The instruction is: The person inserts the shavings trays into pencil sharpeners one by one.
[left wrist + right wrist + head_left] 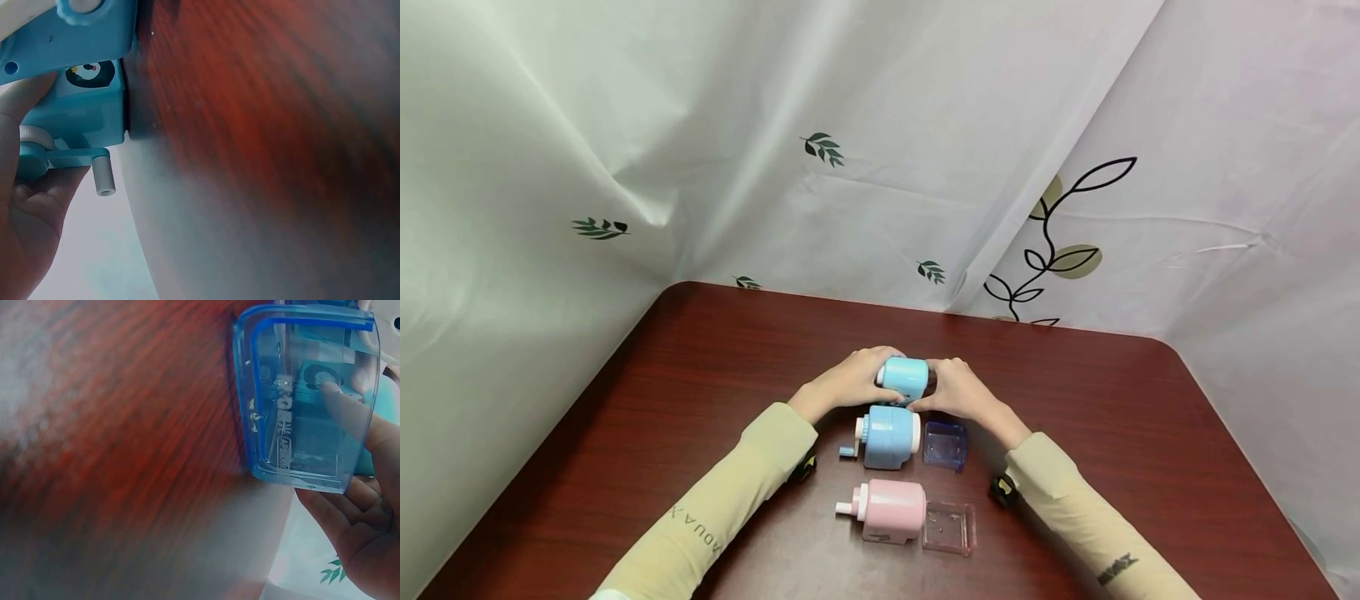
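Left hand grips the turquoise sharpener at its crank side; right hand curls round the opposite end, a hold likely steadying it. Nearer the wearer than both hands: blue sharpener beside blue tray, pink sharpener beside pink tray, apparently spaced to leave working room.

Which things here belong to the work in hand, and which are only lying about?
Apparently in the work now: turquoise sharpener, left hand, right hand.

Apparently lying by, held by neither hand: blue sharpener, pink sharpener, blue tray, pink tray.
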Demonstrator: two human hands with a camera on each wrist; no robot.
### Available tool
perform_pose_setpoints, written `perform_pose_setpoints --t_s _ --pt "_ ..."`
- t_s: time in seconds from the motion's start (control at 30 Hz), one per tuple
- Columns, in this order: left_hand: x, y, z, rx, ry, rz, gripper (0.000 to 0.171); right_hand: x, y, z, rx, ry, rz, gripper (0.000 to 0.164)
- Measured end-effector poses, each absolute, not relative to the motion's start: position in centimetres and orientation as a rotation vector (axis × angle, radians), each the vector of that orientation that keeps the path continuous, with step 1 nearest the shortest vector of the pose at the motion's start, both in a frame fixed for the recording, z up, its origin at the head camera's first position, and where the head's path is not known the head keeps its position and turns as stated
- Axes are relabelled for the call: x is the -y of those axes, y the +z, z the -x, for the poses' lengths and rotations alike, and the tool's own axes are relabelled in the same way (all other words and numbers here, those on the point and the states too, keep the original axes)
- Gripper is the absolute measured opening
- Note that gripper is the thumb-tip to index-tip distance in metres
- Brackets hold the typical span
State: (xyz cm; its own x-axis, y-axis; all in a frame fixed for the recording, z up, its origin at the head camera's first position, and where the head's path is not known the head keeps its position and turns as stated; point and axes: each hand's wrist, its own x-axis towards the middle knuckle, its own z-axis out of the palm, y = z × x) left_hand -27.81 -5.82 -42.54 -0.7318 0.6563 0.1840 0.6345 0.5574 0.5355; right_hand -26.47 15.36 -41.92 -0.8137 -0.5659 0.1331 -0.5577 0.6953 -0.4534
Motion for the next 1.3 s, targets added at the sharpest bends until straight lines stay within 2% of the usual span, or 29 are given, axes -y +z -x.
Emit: perform_pose_setpoints --t_s 0.73,1.07,1.3 --pt "5.9 -42.5 27.6 -2.731 0.997 -1.12 0.058 -15.4 -42.4 26.3 -2.899 -0.788 0.924 0.051" --pt "5.6 -41.8 27.0 -2.76 1.046 -1.08 0.07 -16.1 -42.1 25.9 -2.954 -0.763 0.899 0.055" --pt "5.8 -40.8 26.6 -2.775 1.129 -1.11 0.067 -16.7 -41.3 25.2 -2.981 -0.761 0.881 0.052"
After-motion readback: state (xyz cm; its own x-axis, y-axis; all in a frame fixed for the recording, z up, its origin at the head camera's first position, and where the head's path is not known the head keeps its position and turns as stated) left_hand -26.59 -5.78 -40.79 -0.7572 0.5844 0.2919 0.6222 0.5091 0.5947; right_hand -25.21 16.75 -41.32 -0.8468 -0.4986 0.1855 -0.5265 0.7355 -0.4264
